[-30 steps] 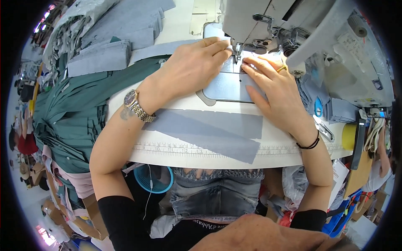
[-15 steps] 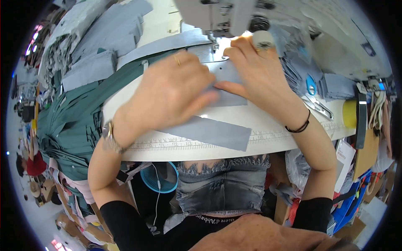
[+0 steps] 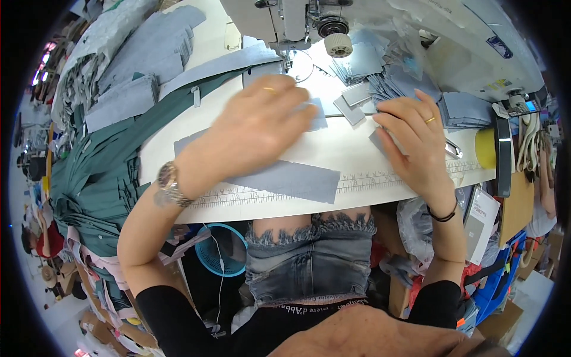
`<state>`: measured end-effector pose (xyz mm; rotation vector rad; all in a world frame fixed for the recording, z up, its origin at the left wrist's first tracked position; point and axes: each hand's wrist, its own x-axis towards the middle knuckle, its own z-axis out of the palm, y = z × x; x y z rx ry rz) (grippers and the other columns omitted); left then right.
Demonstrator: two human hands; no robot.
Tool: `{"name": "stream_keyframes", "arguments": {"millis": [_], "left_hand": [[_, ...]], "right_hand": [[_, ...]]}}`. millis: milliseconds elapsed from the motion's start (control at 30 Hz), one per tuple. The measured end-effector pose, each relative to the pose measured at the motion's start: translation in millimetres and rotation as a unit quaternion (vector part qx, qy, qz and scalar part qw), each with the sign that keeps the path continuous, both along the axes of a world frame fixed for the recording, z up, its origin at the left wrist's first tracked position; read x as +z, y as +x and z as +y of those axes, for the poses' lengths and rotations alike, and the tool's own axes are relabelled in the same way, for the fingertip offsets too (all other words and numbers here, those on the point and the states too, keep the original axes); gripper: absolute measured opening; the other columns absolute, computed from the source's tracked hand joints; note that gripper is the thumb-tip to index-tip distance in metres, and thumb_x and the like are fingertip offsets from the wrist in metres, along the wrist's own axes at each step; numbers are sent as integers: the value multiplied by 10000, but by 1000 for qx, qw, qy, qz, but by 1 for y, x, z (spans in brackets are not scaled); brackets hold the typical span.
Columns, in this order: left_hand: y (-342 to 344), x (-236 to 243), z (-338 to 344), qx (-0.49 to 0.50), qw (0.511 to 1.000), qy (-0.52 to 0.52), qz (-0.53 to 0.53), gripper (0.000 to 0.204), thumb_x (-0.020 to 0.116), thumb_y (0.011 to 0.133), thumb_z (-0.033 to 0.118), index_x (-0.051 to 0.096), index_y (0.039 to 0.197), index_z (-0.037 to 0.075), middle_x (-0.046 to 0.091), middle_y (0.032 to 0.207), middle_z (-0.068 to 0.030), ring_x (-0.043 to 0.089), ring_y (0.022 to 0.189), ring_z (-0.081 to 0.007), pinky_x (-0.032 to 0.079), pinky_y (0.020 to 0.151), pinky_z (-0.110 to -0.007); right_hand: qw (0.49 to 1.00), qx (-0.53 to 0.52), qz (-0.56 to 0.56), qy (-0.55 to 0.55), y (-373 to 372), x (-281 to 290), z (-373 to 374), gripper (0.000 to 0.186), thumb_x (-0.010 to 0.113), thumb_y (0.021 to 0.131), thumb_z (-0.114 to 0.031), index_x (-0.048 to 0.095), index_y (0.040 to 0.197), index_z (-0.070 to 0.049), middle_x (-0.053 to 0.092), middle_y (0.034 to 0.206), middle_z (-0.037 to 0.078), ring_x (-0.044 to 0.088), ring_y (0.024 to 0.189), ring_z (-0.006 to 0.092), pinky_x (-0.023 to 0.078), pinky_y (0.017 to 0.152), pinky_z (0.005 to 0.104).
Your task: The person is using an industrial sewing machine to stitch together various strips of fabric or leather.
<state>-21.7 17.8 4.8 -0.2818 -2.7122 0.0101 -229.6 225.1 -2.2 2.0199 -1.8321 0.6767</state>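
My left hand (image 3: 259, 122), smeared by motion, hovers over the white table with its fingers bent. A small grey fabric piece (image 3: 322, 114) shows beside its fingertips; whether the hand holds it I cannot tell. My right hand (image 3: 413, 140) is at the right, fingers curved and apart, with nothing visible gripped. Behind its thumb a grey piece (image 3: 379, 144) partly shows. A long grey fabric strip (image 3: 306, 181) lies below my left hand, partly covered by it. The sewing machine's needle area (image 3: 288, 59) stands beyond my hands, with two small grey blocks (image 3: 350, 111) to its right.
Dark green fabric (image 3: 95, 166) heaps over the table's left side. Stacks of grey cut pieces (image 3: 146, 56) lie at the back left, and more grey pieces (image 3: 398, 83) at the right. Metal snips (image 3: 454, 149) and a yellow roll (image 3: 486, 149) sit near the right edge.
My right hand has moved away from the needle area, rightward and nearer to me, its fingers opening. My left hand stays over the table. The small blocks by the machine are now uncovered.
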Motion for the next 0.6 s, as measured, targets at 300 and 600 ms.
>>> {"name": "stream_keyframes", "arguments": {"millis": [300,600], "left_hand": [[-17,-3,15,8,999,-47,19,318,707,739,118,684,1045,36,647,988,-79,618,942,-245,542,796,-350],[60,6,-2,138,989,-1,-49,408,721,830,161,665,1213,32,654,1248,-84,602,1075,-309,504,923,-414]], "right_hand": [[1000,19,13,21,9,-16,-13,354,755,782,-83,668,1125,-91,648,1219,39,584,1181,220,333,1139,529],[996,61,35,53,14,-6,-12,433,789,782,-209,676,1179,-77,643,1246,40,571,1208,217,295,1168,556]]}}
